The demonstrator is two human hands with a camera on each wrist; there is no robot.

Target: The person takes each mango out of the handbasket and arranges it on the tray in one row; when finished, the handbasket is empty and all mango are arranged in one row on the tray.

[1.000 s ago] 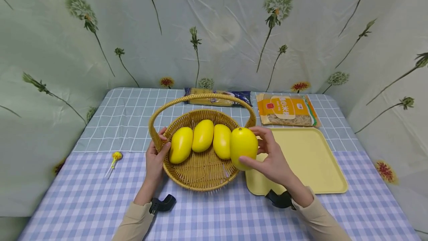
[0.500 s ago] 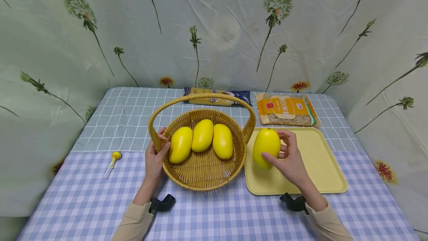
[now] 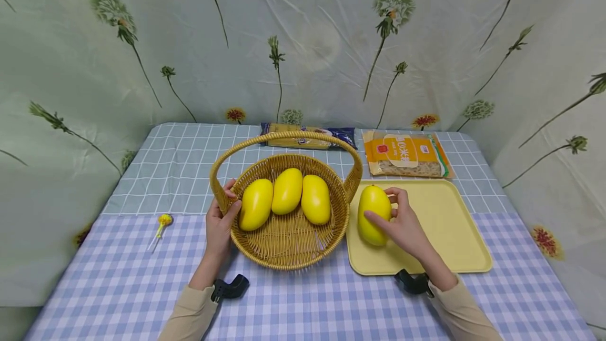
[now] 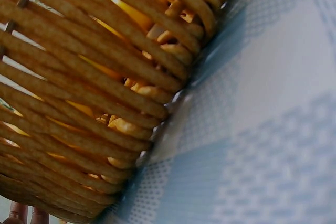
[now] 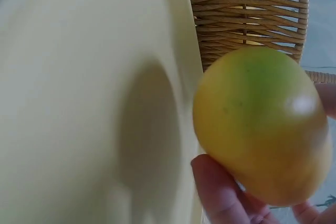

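Note:
My left hand [image 3: 219,227] grips the left side of a wicker basket [image 3: 289,246], thumb at the rim by the base of its handle. Inside, three yellow mangoes [image 3: 286,192] lie along the far side. To the right, my right hand [image 3: 406,228] holds another mango [image 3: 373,214] between thumb and fingers, over the left part of a pale yellow tray [image 3: 442,225]. In the right wrist view this mango [image 5: 257,114] has a greenish end, and a shadow falls on the tray beside it. The left wrist view shows mostly the basket's woven outer wall [image 4: 79,77].
Behind the tray lies an orange packet of grain [image 3: 407,156]. A long pack of noodles [image 3: 305,137] is behind the basket, partly covered by its handle. A small yellow-headed item with thin sticks [image 3: 163,222] rests on the checked cloth [image 3: 128,267] at left.
My right hand has carried its mango from the basket's right edge to above the tray, then slightly lower and left. The left hand and basket have stayed in place.

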